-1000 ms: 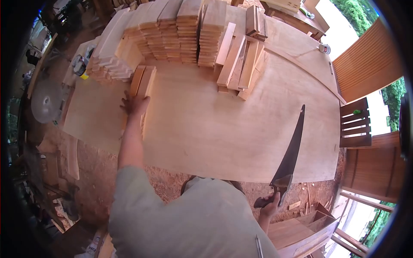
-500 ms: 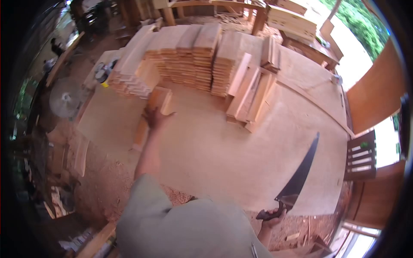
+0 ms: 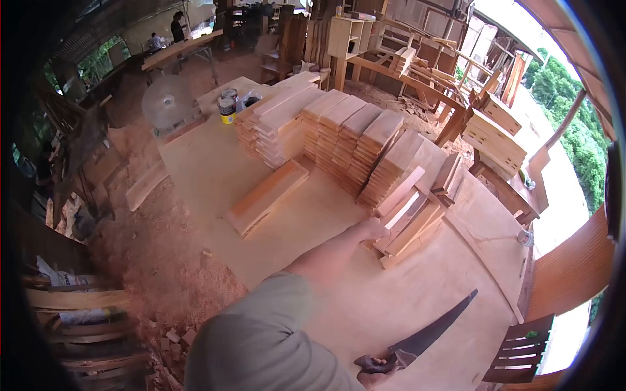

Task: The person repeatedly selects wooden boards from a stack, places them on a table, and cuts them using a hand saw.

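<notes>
My left hand [image 3: 375, 229] reaches across to the small group of boards [image 3: 411, 228] on the right of the large panel [image 3: 287, 251]; it touches the near end of one, its fingers partly hidden. Low in the view, my right hand [image 3: 377, 373] is wrapped round the handle of a handsaw [image 3: 433, 333], whose dark blade points up and right over the panel. A single short plank [image 3: 268, 197] lies flat on the panel, left of centre. Behind it rise tall stacks of cut boards [image 3: 355, 133].
Cans [image 3: 227, 107] stand at the panel's back left. A long thin strip [image 3: 482, 260] lies along the right side. A slatted wooden piece [image 3: 520, 352] is at lower right, a round fan [image 3: 167, 101] at left. Two people [image 3: 177, 27] are far off at upper left.
My left hand has left the single plank and moved right to the small group of boards. The view has shifted. My right hand still holds the saw.
</notes>
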`<act>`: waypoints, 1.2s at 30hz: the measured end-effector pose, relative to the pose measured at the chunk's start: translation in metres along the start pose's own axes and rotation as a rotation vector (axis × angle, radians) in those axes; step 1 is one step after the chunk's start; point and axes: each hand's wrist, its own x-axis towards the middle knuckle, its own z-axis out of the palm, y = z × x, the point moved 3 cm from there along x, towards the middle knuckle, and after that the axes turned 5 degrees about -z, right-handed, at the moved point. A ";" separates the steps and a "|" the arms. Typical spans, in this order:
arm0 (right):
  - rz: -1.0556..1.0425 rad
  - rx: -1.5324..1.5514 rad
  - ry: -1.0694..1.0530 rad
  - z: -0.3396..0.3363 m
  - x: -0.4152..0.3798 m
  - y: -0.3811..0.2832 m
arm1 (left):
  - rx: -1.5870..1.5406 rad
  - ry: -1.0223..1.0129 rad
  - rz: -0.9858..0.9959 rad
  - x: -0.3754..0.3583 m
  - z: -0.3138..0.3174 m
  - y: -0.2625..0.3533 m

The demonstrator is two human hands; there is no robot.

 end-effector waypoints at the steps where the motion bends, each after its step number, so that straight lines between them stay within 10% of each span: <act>1: -0.006 -0.010 -0.012 -0.001 -0.002 0.005 | -0.176 -0.139 -0.048 0.015 0.006 -0.028; 7: -0.055 -0.091 -0.137 0.028 0.012 0.015 | 0.050 -0.017 -0.033 -0.067 0.016 -0.176; 15: -0.121 -0.268 -0.339 0.079 0.025 0.031 | -0.687 -0.019 -0.223 -0.222 0.044 -0.306; 29: -0.188 -0.435 -0.533 0.077 0.004 0.087 | -0.884 0.790 0.541 -0.312 -0.163 -0.242; 36: -0.270 -0.518 -0.547 0.043 -0.001 0.075 | -1.017 1.240 0.427 -0.393 -0.236 -0.262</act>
